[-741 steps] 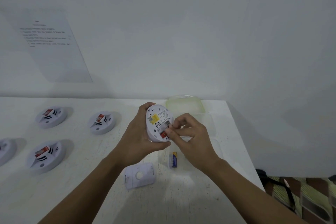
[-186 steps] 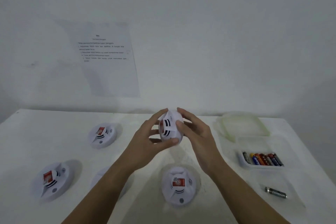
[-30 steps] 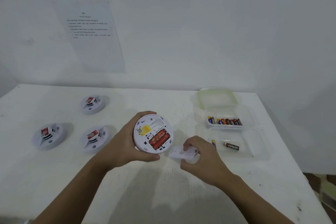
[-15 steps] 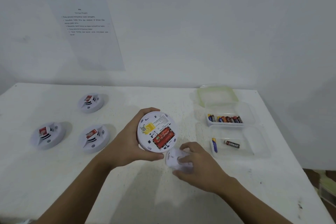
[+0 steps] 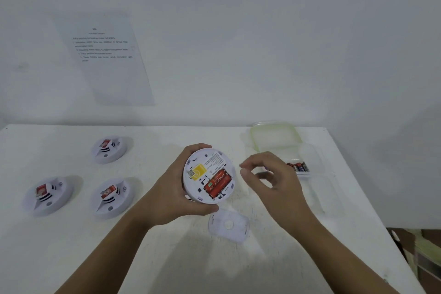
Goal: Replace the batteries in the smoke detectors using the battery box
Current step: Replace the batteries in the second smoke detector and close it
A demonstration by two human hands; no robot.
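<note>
My left hand [image 5: 177, 192] grips a white round smoke detector [image 5: 209, 175] with its back turned up. Its battery bay stands uncovered and shows red batteries [image 5: 217, 182] beside a yellow sticker. The detector's white back cover [image 5: 228, 224] lies flat on the table just below it. My right hand [image 5: 272, 180] hovers right of the detector, fingers loosely curled, holding nothing. Behind that hand a clear battery box [image 5: 303, 164] holds several batteries [image 5: 298, 166].
Three more smoke detectors [image 5: 109, 149] [image 5: 49, 194] [image 5: 112, 196] sit face up on the left of the white table [image 5: 71, 246]. A green-rimmed lid [image 5: 274, 136] lies behind the box and a second clear tray [image 5: 329, 191] in front of it. A printed sheet [image 5: 105, 55] hangs on the wall.
My right hand has set the back cover down on the table and risen to the right of the detector, empty. The left hand still holds the detector.
</note>
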